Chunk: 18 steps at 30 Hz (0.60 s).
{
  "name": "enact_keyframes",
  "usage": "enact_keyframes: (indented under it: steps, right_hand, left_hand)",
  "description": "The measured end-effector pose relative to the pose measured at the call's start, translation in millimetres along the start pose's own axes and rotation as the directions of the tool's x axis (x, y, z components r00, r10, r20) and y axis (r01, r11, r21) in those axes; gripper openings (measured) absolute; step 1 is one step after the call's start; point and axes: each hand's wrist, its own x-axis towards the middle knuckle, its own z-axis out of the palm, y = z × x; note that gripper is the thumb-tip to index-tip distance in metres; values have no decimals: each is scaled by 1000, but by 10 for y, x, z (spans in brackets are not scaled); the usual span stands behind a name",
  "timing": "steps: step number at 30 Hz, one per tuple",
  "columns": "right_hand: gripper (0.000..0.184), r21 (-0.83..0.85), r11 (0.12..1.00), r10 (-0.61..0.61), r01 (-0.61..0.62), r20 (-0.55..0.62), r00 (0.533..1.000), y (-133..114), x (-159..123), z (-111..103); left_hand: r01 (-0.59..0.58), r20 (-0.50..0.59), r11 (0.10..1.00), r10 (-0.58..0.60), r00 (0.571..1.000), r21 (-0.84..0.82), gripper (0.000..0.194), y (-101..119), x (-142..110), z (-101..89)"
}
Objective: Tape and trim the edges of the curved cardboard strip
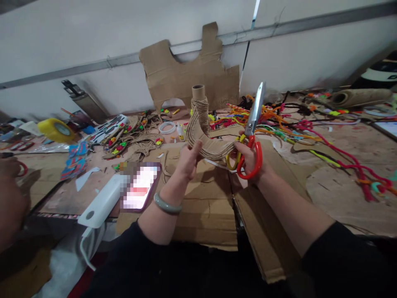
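My left hand (187,159) is closed on the left side of a curved cardboard piece wound with brown jute twine (206,142). My right hand (248,159) grips the red and yellow handles of a pair of scissors (252,124), whose blades are shut and point up. That hand also pinches the right end of the curved piece. A green bangle (167,205) sits on my left wrist. Behind the piece stands a cardboard tube wrapped in twine (200,103).
Flat cardboard sheets (211,207) lie under my hands. A phone (141,186) and a white tool (102,203) lie to the left, a yellow tape roll (57,130) farther left. Coloured pipe cleaners (310,124) spread right. Another person's hand (10,194) is at the left edge.
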Motion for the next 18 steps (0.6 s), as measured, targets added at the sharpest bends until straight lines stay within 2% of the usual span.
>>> enact_keyframes:
  steps: [3,5,9,13,18]
  right_hand:
    - [55,57,998,-19,21,-33,999,-11,-20,13]
    - [55,47,999,-22,24,-30,999,-17,-32,18]
    - [52,-66,997,-24,27,43,999,-2,-41,10]
    - [50,-149,987,-40,57,117,992,-8,-89,49]
    - [46,-132,989,-46,70,180,983,-51,-182,161]
  left_hand:
    - [61,146,981,-89,985,184,37,-97,-87,86]
    - [54,167,971,-95,981,232,31,-124,-120,128]
    - [61,95,982,-79,992,180,23,-93,-106,136]
    - [63,35,992,-67,997,107,24,-63,-88,134]
    - [20,148,997,-32,989,78,25,-114,-154,221]
